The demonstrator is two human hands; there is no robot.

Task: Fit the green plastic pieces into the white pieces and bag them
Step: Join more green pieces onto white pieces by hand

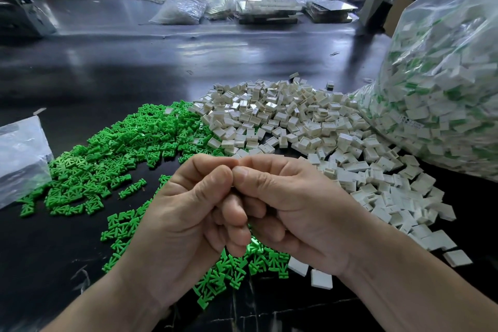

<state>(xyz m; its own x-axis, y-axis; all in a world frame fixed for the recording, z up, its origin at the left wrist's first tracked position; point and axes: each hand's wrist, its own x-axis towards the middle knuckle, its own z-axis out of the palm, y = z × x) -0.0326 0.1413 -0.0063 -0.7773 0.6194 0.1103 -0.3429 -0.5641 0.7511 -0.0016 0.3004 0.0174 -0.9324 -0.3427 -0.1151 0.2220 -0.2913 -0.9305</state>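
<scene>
Fingers [213, 170] of the left hand [188, 213] and right hand [296, 210] curl tip to tip at lower centre; whether they grip anything cannot be told. Green pieces [107, 159] lie heaped on the bench [107, 75] at left. White pieces [296, 121] spread right, against the filled bag [444, 89].

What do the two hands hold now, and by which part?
Cannot tell: the left hand and right hand curl together, fingers hiding whatever lies between them.
</scene>
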